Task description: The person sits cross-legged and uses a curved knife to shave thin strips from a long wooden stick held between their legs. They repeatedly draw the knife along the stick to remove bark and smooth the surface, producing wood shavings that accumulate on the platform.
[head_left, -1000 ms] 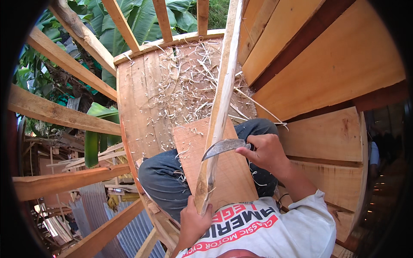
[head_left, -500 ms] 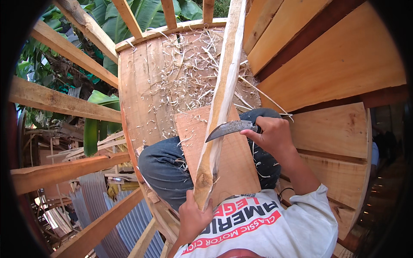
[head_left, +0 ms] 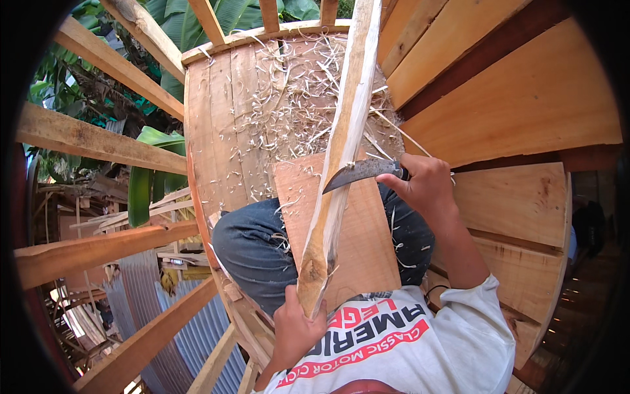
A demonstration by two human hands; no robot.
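Observation:
A long, roughly squared wooden pole runs from my waist away across my lap and over the floor, its surface pale where shaved and yellow-brown elsewhere. My left hand is wrapped round its near end, just below a knot. In my right hand is a knife with a dark, curved blade, held by its handle. The blade lies across the pole, its tip past the left edge; whether it bites into the wood cannot be made out. Beneath the pole, a flat board rests over my crossed legs.
Curled wood shavings litter the plank floor ahead. Plank walling rises close on my right. Spaced wooden posts line the left edge, with banana leaves, corrugated sheets and scrap wood beyond and below.
My right hand and the knife have moved a little farther away along the pole. The left hand keeps its grip on the near end. The whole view has shifted slightly.

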